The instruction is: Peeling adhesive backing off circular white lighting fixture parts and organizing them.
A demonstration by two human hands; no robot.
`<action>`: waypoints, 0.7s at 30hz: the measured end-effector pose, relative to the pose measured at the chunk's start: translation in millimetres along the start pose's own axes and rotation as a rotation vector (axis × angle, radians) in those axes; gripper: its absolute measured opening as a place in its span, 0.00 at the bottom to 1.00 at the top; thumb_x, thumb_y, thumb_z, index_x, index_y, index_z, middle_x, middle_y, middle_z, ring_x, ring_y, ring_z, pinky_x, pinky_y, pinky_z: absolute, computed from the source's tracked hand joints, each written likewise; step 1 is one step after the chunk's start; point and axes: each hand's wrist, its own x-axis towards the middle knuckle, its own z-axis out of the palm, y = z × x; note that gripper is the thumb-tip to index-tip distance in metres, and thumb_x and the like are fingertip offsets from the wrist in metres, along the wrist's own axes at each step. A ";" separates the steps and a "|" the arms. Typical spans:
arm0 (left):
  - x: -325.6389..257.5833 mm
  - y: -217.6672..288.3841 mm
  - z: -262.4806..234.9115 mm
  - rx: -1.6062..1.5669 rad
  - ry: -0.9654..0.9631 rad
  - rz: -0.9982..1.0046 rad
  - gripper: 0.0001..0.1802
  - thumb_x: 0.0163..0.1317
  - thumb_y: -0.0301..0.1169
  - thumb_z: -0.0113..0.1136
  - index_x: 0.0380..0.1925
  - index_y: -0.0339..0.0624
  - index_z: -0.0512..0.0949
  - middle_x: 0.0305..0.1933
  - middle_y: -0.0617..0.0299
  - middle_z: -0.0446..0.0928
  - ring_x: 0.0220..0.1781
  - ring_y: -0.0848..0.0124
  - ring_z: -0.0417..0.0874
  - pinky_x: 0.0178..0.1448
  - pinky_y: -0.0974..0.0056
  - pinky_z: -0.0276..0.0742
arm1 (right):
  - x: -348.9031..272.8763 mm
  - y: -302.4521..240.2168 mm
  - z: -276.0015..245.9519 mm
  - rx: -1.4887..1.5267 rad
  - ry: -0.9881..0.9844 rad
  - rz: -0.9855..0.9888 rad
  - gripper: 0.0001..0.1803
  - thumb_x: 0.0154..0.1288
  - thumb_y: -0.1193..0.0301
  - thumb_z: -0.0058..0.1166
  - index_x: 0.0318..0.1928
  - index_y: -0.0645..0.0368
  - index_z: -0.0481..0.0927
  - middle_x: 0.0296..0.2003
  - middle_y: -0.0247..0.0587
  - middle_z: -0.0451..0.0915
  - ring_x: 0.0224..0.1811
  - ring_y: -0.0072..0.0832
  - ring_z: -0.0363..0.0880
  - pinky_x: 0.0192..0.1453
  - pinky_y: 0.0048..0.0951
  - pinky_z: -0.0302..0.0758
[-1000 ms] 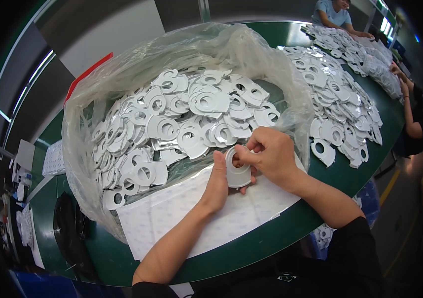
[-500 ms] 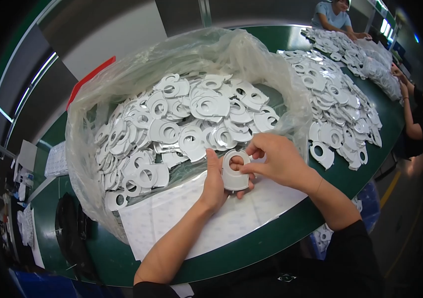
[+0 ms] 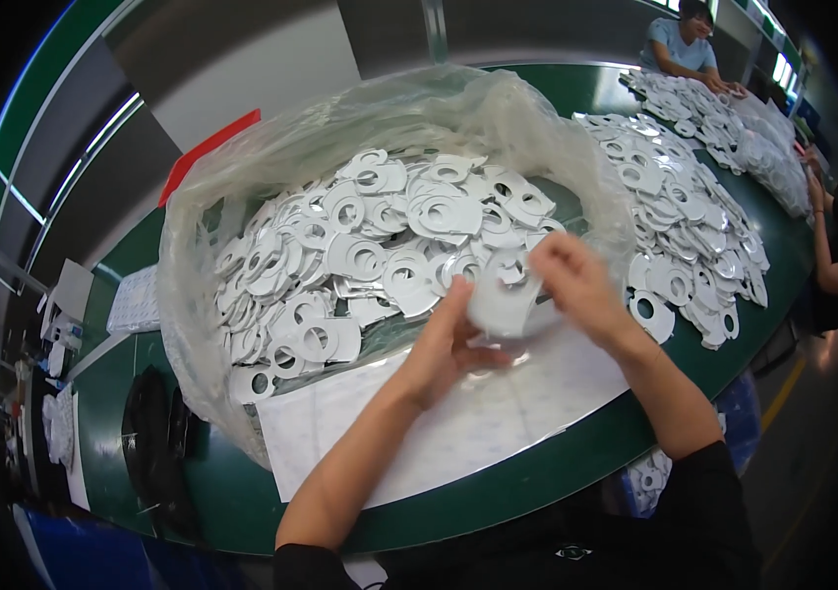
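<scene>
A white plastic part with a round hole (image 3: 500, 307) is in my left hand (image 3: 444, 352), above the white sheet (image 3: 394, 442). My left thumb lies along the part's left edge, and the fingers curl beneath it. The part is tilted and smeared by motion. At its upper right is my right hand (image 3: 581, 290), its fingers bent and blurred. I cannot tell whether they touch the part or hold anything. Just beyond both hands, a heap of similar white parts (image 3: 350, 256) lies in a large clear plastic bag (image 3: 188, 285), spread wide at its mouth.
Another heap of white parts (image 3: 680, 221) covers the right side of the green table (image 3: 458, 521). Two people work at its far right, one in a light blue shirt (image 3: 680, 49). A black item (image 3: 153, 452) lies at left. A blue bin (image 3: 734, 413) stands below the right edge.
My right hand has moved off the part's face to its upper right. The part has turned and tilted in my left hand. The whole view has shifted slightly.
</scene>
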 end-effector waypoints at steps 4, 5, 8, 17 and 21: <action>-6.6 32.6 -15.0 0.797 0.191 0.318 0.23 0.66 0.43 0.52 0.52 0.36 0.71 0.49 0.53 0.75 0.47 0.68 0.76 0.44 0.64 0.75 | 11.0 -12.6 -37.3 0.706 0.457 -0.222 0.09 0.68 0.62 0.52 0.40 0.54 0.74 0.32 0.29 0.74 0.29 0.13 0.68 0.28 0.13 0.63; -9.7 39.9 -15.7 1.030 0.331 0.361 0.21 0.62 0.37 0.57 0.50 0.33 0.71 0.48 0.49 0.74 0.47 0.63 0.76 0.43 0.62 0.74 | 14.0 -12.9 -40.1 0.706 0.453 -0.218 0.09 0.68 0.62 0.52 0.40 0.54 0.74 0.32 0.29 0.74 0.29 0.13 0.68 0.28 0.13 0.63; -6.8 30.3 -35.8 1.642 0.675 0.739 0.22 0.59 0.40 0.60 0.44 0.33 0.72 0.37 0.50 0.72 0.40 0.54 0.75 0.41 0.54 0.72 | 16.8 -11.8 -38.7 0.820 0.649 -0.158 0.12 0.67 0.63 0.53 0.46 0.55 0.73 0.40 0.29 0.74 0.31 0.13 0.68 0.29 0.14 0.65; 10.5 5.2 -51.4 1.734 0.707 0.537 0.29 0.54 0.40 0.65 0.50 0.34 0.69 0.41 0.48 0.70 0.40 0.55 0.74 0.41 0.56 0.72 | -23.3 3.6 36.4 -0.510 -0.465 -0.393 0.11 0.58 0.72 0.58 0.42 0.56 0.76 0.36 0.35 0.77 0.34 0.28 0.76 0.35 0.27 0.73; 12.3 8.4 -52.6 1.547 0.720 0.627 0.31 0.54 0.40 0.66 0.54 0.36 0.67 0.41 0.50 0.71 0.38 0.58 0.75 0.41 0.59 0.72 | -38.6 15.2 52.7 -0.733 -0.705 -0.575 0.16 0.57 0.61 0.60 0.42 0.55 0.75 0.41 0.35 0.74 0.44 0.35 0.72 0.45 0.35 0.72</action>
